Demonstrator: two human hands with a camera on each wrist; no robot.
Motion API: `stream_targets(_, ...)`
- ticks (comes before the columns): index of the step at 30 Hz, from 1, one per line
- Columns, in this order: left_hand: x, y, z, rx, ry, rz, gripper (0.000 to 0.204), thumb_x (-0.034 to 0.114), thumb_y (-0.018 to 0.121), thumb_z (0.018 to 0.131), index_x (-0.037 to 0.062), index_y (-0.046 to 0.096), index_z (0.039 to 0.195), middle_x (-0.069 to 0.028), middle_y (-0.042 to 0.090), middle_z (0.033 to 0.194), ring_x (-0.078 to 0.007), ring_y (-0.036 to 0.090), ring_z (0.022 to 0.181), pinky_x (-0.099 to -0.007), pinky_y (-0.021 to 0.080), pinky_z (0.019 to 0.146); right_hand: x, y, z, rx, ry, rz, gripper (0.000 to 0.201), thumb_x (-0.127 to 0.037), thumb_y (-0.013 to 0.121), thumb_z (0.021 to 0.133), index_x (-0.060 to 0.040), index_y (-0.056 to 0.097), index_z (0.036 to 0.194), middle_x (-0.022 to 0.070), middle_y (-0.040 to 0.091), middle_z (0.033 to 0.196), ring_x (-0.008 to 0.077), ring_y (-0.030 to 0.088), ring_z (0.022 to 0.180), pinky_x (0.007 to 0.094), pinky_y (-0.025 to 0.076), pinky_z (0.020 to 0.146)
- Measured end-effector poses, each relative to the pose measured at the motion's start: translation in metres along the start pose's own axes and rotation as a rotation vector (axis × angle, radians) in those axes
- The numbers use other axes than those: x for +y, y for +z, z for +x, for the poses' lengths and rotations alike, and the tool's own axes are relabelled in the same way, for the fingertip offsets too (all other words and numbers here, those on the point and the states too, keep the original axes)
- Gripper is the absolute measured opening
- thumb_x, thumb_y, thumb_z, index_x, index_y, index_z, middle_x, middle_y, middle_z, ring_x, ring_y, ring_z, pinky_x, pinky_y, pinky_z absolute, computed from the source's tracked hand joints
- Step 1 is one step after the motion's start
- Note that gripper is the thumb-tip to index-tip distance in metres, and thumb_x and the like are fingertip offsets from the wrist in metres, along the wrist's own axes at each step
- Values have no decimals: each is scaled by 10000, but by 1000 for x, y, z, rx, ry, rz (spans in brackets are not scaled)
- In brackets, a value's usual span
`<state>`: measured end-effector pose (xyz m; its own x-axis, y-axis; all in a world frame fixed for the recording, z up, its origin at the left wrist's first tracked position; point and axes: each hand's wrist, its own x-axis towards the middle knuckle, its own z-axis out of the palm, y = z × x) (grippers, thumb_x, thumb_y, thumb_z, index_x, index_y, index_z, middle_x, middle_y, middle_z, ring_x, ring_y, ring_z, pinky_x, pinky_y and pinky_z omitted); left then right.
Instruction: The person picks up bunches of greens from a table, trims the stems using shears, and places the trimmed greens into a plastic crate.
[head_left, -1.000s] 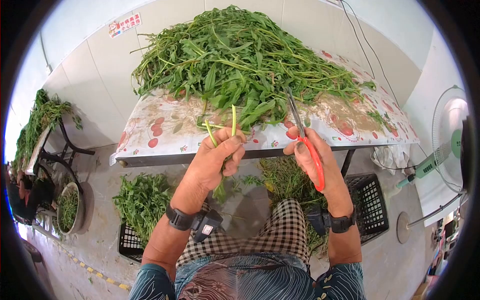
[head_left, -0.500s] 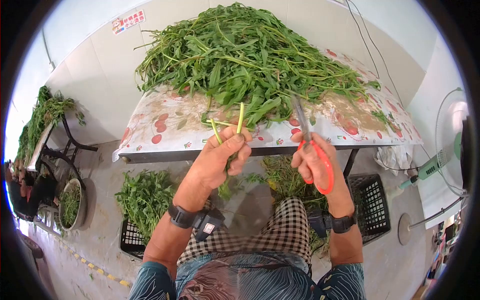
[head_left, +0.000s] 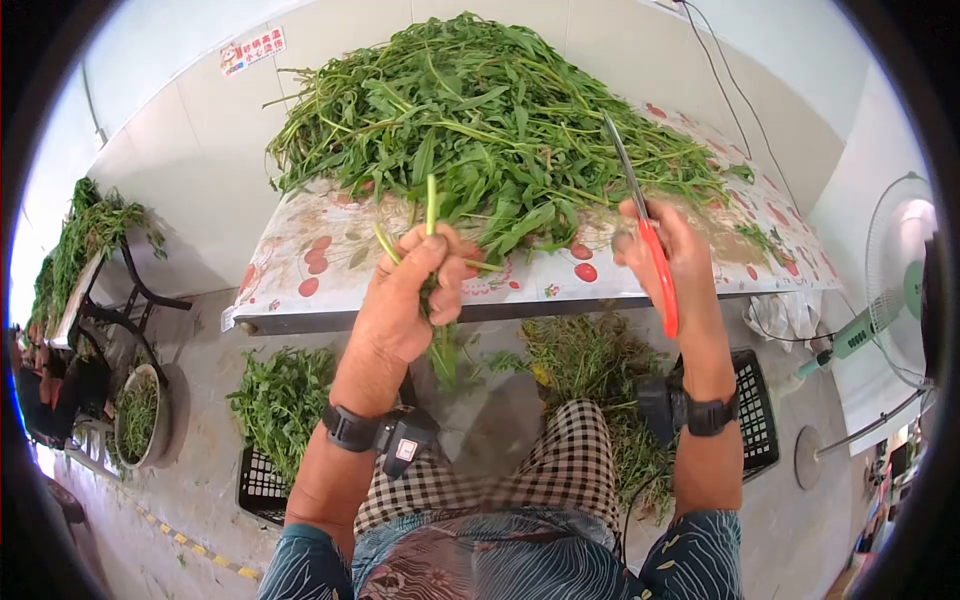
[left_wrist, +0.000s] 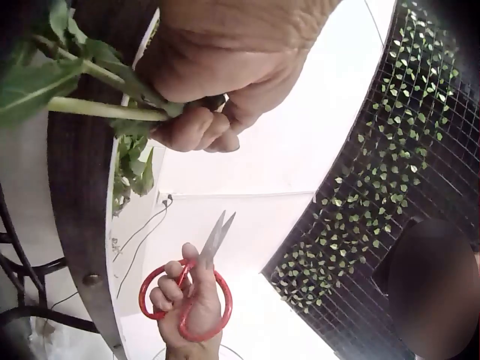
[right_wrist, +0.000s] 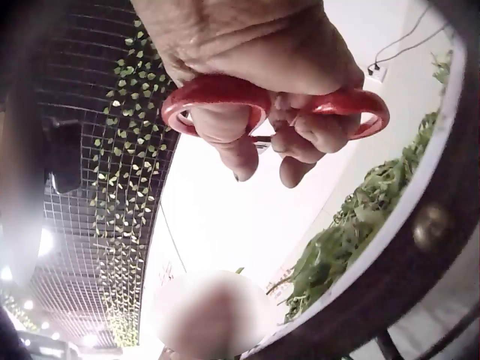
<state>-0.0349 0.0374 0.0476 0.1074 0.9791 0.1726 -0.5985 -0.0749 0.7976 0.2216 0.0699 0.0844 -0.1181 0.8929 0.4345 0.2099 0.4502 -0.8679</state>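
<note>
Left hand (head_left: 405, 290) is curled tight around a small bunch of green leafy stalks (head_left: 430, 215), cut ends poking up above the fist, leaves hanging below toward the lap; it sits at the near edge of the table with the cherry-print plastic cloth (head_left: 330, 250). Right hand (head_left: 670, 255) grips the red-handled metal scissors (head_left: 645, 240), fingers through the loops, blades nearly together and pointing up over the big heap of loose green stalks (head_left: 480, 120), well apart from the bunch. To trim well, I'd judge: level the stem ends in the fist first, bring the blades across just above the knuckles, cut square, keep the thumb clear. Grip looks firm enough; a slack hold would likely let thin stems slide. Black plastic crate of greens (head_left: 280, 410) sits on the floor to the left, another black crate (head_left: 750, 410) to the right, handy for sorting.
</note>
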Motion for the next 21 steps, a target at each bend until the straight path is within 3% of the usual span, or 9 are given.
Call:
stream_targets(4, -1, 4, 10, 113, 3, -88, 112, 184, 495, 913, 78, 516, 943, 0, 482, 652, -64, 369, 491, -192, 292, 405, -25, -1, 39, 9, -58, -337, 430, -233, 677, 757, 10, 546, 1086, 93, 625, 823, 148, 577, 689, 266, 454, 647)
stream_targets(5, -1, 5, 10, 105, 6, -72, 112, 184, 494, 914, 78, 515, 942, -1, 482, 650, -66, 368, 490, -195, 291, 404, -33, 0, 48, -10, -25, -440, 475, -279, 681, 739, 2, 546, 1098, 136, 639, 889, 222, 607, 747, 325, 464, 703)
stream_targets(8, -1, 5, 9, 71, 16, -49, 106, 181, 498, 912, 78, 516, 924, -1, 488, 648, -73, 374, 490, -202, 292, 404, -16, 4, 80, 25, -173, -541, 462, -264, 673, 748, -1, 548, 1107, 165, 637, 959, 276, 615, 838, 354, 464, 739)
stream_targets(9, -2, 3, 9, 52, 16, -53, 101, 179, 503, 908, 79, 518, 910, 2, 494, 651, -74, 382, 491, -203, 294, 406, -13, 6, 89, 17, -148, -538, 457, -256, 670, 747, -18, 551, 1118, 175, 629, 992, 303, 607, 894, 368, 460, 764)
stream_targets(12, -2, 1, 9, 47, 5, -60, 100, 174, 497, 909, 76, 518, 903, -1, 486, 635, -76, 379, 489, -205, 296, 404, -6, 13, 109, -23, -171, -542, 475, -205, 680, 725, 11, 533, 1122, 137, 621, 937, 226, 595, 838, 316, 451, 770)
stream_targets(13, -2, 2, 9, 55, 1, -51, 107, 177, 494, 912, 72, 516, 917, -4, 478, 625, -79, 370, 485, -207, 297, 402, -1, 17, 114, -18, -181, -585, 471, -208, 681, 720, -5, 538, 1121, 153, 623, 941, 261, 602, 854, 337, 452, 788)
stream_targets(16, 0, 3, 8, 61, -25, -44, 126, 192, 499, 914, 68, 519, 914, -14, 499, 632, -80, 370, 482, -203, 307, 401, 20, 33, 136, -28, -217, -627, 470, -229, 688, 716, -13, 544, 1108, 164, 626, 952, 264, 607, 869, 340, 458, 782)
stream_targets(21, 2, 4, 6, 53, -50, -36, 124, 188, 512, 904, 68, 535, 879, -19, 524, 663, -75, 394, 487, -204, 308, 406, 38, 65, 157, -97, -149, -824, 291, -141, 563, 796, -104, 557, 1085, 152, 631, 962, 348, 596, 883, 417, 470, 742)
